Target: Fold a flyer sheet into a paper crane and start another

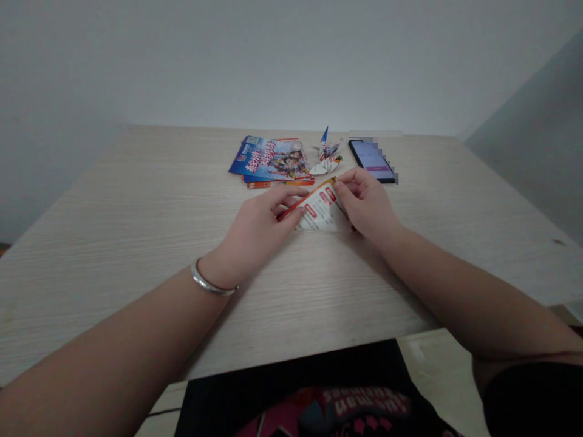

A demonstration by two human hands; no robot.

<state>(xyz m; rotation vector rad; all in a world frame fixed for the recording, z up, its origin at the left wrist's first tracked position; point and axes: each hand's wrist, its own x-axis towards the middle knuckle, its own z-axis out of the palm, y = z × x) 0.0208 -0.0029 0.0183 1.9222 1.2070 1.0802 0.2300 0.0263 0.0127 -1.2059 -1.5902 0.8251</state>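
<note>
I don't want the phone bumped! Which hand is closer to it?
The right. The right hand is just in front of the phone, on the near side. The left hand is farther away, off to the left, across the paper.

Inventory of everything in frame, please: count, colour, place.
Table: one, pale wood-grain, centre
Wall: count unclear, grey-white, behind table
Leaflet stack: one, sheet count unclear, blue top, orange edges below, far side of table
Folded paper figures: seemingly two, white and blue, right of stack
Phone: one, black with lit bluish screen, right of figures
Folded sheet: one, white with red and orange, between both hands
Bracelet: one, silver, left wrist
Clothing: black, printed, bottom edge
Left grip: one, bare, pinching sheet's left side
Right grip: one, bare, pinching sheet's right side
</note>
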